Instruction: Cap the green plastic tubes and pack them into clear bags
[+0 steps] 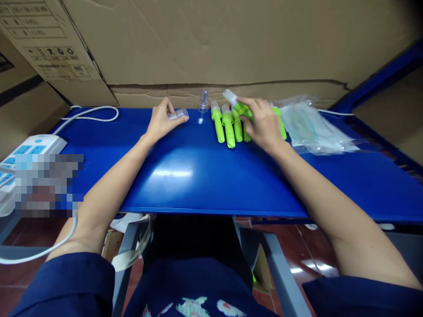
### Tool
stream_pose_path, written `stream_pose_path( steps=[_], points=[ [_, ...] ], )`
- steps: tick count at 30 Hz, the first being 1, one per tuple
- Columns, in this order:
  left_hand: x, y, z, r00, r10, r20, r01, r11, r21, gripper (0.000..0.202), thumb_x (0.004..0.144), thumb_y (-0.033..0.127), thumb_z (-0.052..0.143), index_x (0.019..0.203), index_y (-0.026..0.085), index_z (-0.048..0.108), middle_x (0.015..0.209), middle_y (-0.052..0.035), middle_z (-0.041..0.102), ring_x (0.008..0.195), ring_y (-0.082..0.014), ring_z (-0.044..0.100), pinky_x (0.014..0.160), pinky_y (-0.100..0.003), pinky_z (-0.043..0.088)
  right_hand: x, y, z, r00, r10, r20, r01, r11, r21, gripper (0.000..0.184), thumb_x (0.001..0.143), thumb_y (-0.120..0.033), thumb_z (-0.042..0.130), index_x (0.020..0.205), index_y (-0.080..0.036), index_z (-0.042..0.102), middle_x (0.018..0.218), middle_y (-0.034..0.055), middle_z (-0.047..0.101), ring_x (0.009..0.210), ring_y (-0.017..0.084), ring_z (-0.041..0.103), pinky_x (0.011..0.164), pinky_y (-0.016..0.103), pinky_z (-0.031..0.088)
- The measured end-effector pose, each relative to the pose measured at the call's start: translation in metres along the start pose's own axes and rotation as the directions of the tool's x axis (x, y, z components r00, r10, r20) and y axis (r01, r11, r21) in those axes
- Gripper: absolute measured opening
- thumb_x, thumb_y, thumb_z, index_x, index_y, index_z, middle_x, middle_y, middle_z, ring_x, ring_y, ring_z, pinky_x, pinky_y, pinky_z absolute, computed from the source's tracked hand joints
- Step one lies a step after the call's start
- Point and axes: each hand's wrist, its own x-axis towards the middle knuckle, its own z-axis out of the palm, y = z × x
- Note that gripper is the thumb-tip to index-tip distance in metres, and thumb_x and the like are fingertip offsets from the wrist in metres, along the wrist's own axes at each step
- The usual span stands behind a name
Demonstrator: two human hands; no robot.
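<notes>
Over glossy blue table (205, 185), cardboard (224, 44) behind, left hand (161, 117) pinching clear cylinder (179, 114), right hand (262, 121) gripping green tube (238, 106)

1. I see open blue counter (214, 180) between left arm (114, 176) and right arm (313, 193), up to the front edge.
2. Cardboard (231, 44) walls off the back.
3. Green tubes (229, 132) crowd the right hand (262, 123), a plastic bag (317, 127) just beyond.
4. A clear cap (204, 101) stands between the tubes and left hand (161, 119).
5. A power strip (49, 145) blocks the left end.
</notes>
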Motion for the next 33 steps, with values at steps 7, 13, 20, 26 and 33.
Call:
stream_pose_path(
  steps=[7,13,20,26,33],
  points=[
    [-0.009,0.028,0.013,0.981,0.154,0.115,-0.09,0.896,-0.435,0.062,0.111,0.067,0.045,0.154,0.024,0.056,0.108,-0.0088,0.081,0.092,-0.0241,0.082,0.088,-0.038,0.063,-0.005,-0.018,0.015,0.987,-0.158,0.021,0.158,0.987,-0.007,0.061,0.107,-0.019,0.041,0.166,-0.03,0.053,0.162,0.0122,0.06,0.144,0.034,0.058,0.119,0.055,0.049],
    [-0.01,0.026,0.025,0.954,0.294,0.06,-0.212,0.801,-0.561,0.078,0.103,0.082,0.049,0.145,0.019,0.066,0.113,-0.0106,0.081,0.09,-0.0243,0.078,0.089,-0.037,0.061,-0.002,0.004,0.041,0.895,-0.408,-0.183,0.414,0.91,-0.006,0.059,0.106,-0.015,0.051,0.161,-0.035,0.06,0.146,0.0113,0.071,0.126,0.031,0.069,0.106,0.052,0.058],
    [-0.014,0.033,0.012,0.907,0.414,0.079,-0.353,0.85,-0.391,0.06,0.107,0.063,0.052,0.143,0.019,0.071,0.134,-0.0113,0.08,0.117,-0.0284,0.076,0.103,-0.037,0.054,-0.004,-0.001,0.043,0.888,-0.443,-0.121,0.453,0.888,0.075,0.06,0.108,-0.016,0.049,0.163,-0.038,0.058,0.153,0.0108,0.069,0.134,0.036,0.069,0.111,0.064,0.056],
    [-0.027,0.051,0.004,0.863,0.451,0.227,-0.463,0.886,0.003,0.054,0.109,0.051,0.051,0.151,0.02,0.066,0.132,-0.0151,0.079,0.121,-0.0331,0.075,0.105,-0.044,0.049,-0.004,-0.001,0.048,0.875,-0.461,-0.149,0.484,0.847,0.22,0.062,0.112,-0.037,0.054,0.172,-0.03,0.043,0.16,0.0178,0.06,0.152,0.041,0.058,0.122,0.073,0.05],
    [-0.031,0.06,0.005,0.85,0.479,0.219,-0.519,0.832,0.195,0.061,0.109,0.059,0.057,0.153,0.017,0.064,0.133,-0.0188,0.078,0.122,-0.0356,0.074,0.101,-0.044,0.047,-0.01,-0.012,0.048,0.871,-0.464,-0.163,0.492,0.826,0.274,0.061,0.113,-0.046,0.052,0.171,-0.031,0.043,0.162,0.0168,0.061,0.152,0.041,0.059,0.124,0.072,0.051]
  ],
)
